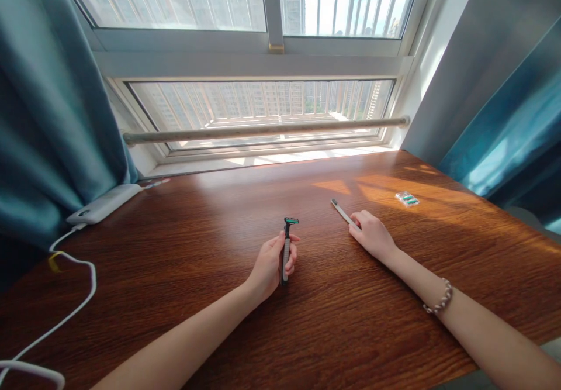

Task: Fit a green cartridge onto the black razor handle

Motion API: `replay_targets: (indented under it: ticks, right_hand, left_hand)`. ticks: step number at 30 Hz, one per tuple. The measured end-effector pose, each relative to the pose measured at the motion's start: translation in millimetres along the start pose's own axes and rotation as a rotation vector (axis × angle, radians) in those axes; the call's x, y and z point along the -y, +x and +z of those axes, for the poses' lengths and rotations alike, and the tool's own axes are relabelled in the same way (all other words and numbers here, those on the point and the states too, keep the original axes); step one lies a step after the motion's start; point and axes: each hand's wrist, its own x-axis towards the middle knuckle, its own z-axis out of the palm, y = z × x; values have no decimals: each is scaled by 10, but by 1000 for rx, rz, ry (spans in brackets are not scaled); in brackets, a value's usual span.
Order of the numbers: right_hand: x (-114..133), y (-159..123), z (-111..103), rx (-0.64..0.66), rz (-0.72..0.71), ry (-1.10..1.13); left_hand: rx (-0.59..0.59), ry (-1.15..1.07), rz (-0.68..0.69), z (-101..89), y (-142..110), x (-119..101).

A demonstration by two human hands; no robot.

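My left hand (268,264) is closed around the grey-and-black handle of a razor (286,254), held upright over the wooden table. The razor's head, with a green strip, points up and to the right. To the right, my right hand (371,235) rests low at the table with its fingers closed on the near end of a toothbrush (343,212). The toothbrush is slim and pale, with a dark head pointing away toward the window. My fingers hide its near end. A braided bracelet circles my right wrist.
Farther right lies a small clear pack with green-striped razor cartridges (407,198). A white power strip (105,203) with a white cable (93,285) lies at the left of the brown wooden table (197,220). A rail (263,131) crosses before the window; blue curtains (48,103) hang at both sides.
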Motion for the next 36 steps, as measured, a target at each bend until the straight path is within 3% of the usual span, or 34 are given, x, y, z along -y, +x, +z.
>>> replay_targets:
  ticks: [10, 25, 36]
  right_hand:
    - [-133, 71, -54, -16, 46, -71]
    - [-949, 269, -392, -85, 395, -329]
    - [-1034, 276, -405, -57, 447, -314]
  left_hand:
    - [-5, 7, -5, 7, -3, -8]
    - [-26, 19, -8, 34, -14, -42]
    - [-11, 25, 12, 19, -20, -30]
